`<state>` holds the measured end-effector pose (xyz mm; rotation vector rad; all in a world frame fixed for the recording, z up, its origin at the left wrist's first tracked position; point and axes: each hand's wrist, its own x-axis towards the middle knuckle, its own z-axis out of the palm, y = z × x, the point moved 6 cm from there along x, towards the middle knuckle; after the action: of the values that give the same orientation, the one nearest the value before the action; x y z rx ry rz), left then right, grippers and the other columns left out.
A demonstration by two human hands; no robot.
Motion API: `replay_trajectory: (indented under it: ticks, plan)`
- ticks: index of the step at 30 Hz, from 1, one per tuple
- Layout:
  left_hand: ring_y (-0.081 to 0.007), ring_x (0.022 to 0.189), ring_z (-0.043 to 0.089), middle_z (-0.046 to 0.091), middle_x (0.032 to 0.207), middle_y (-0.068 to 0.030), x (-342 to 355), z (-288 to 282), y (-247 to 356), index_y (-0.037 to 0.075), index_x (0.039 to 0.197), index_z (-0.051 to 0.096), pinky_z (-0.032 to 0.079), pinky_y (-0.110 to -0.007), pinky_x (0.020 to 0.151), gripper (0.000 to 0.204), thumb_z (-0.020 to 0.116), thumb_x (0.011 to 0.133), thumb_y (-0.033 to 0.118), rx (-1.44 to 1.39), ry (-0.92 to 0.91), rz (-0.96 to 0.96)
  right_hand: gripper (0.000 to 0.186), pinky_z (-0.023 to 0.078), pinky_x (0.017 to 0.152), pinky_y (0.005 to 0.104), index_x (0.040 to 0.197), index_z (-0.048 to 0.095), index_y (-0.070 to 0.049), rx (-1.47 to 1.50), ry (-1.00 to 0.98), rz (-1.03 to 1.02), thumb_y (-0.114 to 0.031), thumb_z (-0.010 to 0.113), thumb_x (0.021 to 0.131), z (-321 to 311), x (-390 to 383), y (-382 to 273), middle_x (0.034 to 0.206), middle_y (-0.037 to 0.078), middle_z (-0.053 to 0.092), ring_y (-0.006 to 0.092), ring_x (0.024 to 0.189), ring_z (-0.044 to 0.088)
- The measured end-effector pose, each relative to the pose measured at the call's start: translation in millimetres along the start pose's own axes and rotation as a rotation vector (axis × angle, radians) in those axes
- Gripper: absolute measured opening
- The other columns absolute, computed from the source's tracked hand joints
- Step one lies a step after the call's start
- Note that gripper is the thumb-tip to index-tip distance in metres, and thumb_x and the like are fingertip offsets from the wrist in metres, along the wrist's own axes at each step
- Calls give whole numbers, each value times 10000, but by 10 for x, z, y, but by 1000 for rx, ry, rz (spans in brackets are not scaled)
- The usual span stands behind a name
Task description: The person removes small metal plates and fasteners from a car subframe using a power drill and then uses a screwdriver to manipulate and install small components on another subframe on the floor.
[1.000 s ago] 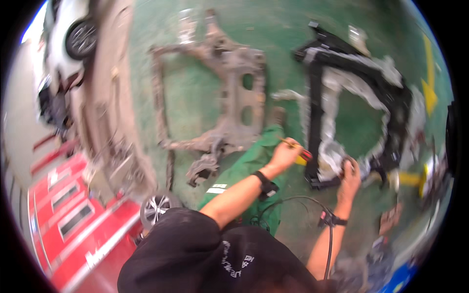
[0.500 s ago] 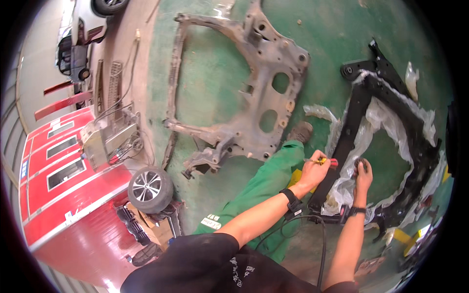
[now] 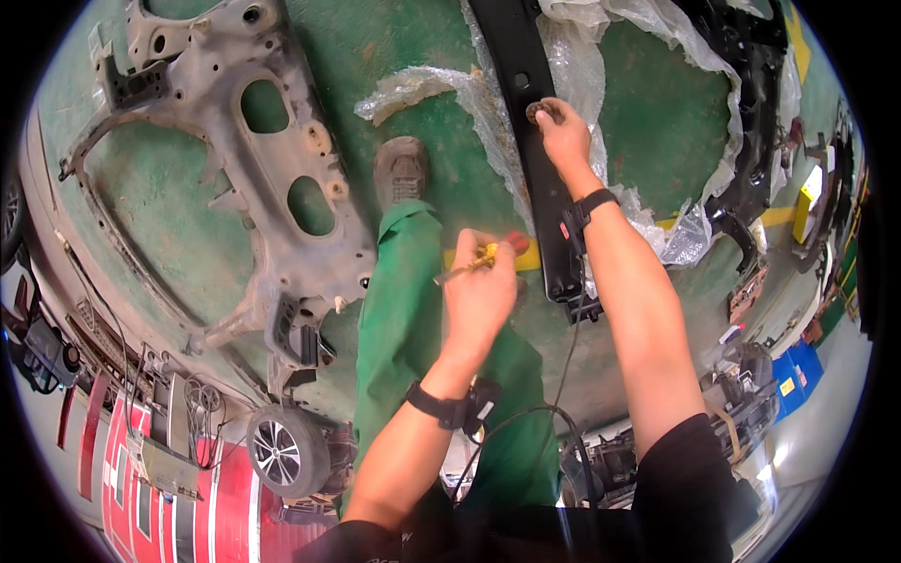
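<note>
In the head view, our right hand has shifted from the plastic wrap to the black subframe, bringing the small round part over its beam, upper centre; its fingers pinch that part. Our left hand grips a yellow-and-red tool, blurred, mid-frame. The subframe's top is cut off; we cannot tell whether part and beam touch.

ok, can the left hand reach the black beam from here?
Probably yes: the black beam lies just to the right of the left hand, with nothing visible blocking between. That hand holds a yellow-and-red tool, though, so its grip isn't free.
</note>
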<state>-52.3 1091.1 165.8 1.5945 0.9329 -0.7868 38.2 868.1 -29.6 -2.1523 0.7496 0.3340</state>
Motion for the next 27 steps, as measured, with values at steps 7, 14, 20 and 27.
replay_trajectory:
  ticks: [7, 14, 20, 27]
  plan:
    - [-189, 665, 566, 582, 742, -120, 71, 31, 336, 20, 948, 535, 476, -341, 619, 139, 605, 895, 128, 135, 7, 75, 251, 513, 823, 353, 1052, 698, -97, -81, -38, -161, -222, 666, 836, 367, 485, -470, 968, 100, 720, 251, 929, 688]
    - [-400, 775, 614, 611, 794, -192, 47, 169, 533, 89, 955, 508, 472, -453, 637, 144, 596, 866, 159, 50, 102, 193, 323, 470, 862, 392, 1106, 600, -14, -442, -122, -349, -246, 636, 883, 172, 671, -235, 1041, 172, 649, 321, 976, 620]
    - [-403, 831, 612, 636, 858, -170, 141, -40, 716, 90, 1005, 475, 462, -499, 660, 193, 592, 880, 179, -25, 123, 117, 209, 480, 793, 378, 1038, 571, -33, -386, -258, -296, -160, 643, 889, 286, 824, -109, 910, 121, 639, 281, 859, 631]
    - [-411, 831, 606, 631, 870, -167, 237, -199, 767, 87, 999, 465, 461, -494, 655, 193, 591, 885, 179, -109, 151, 90, 226, 498, 753, 374, 960, 633, -3, -506, -235, -278, -195, 697, 862, 240, 983, -44, 869, 133, 679, 266, 792, 650]
